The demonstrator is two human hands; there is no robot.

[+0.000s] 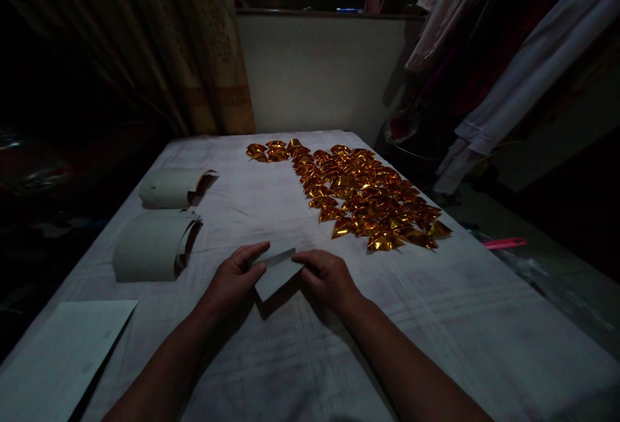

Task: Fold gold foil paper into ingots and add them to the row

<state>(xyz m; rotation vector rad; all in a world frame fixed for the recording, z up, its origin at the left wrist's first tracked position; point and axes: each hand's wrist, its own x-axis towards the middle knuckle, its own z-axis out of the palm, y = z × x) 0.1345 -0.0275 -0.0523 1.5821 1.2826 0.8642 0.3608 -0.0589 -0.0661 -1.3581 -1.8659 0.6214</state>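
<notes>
Between my two hands is a small folded sheet of paper, pale grey on the side facing me, with a crease near its upper edge. My left hand grips its left end between thumb and fingers. At the right end, the thumb and fingers of my right hand pinch the paper. The sheet is tilted just above the cloth-covered table. Beyond my right hand lies a large cluster of shiny gold folded foil pieces, with several more at the far edge.
Two curled stacks of paper lie at the left, gold showing inside. A flat pale sheet is at the near left. Behind the table are a curtain and a wall; clothes hang at the right, above a pink handle.
</notes>
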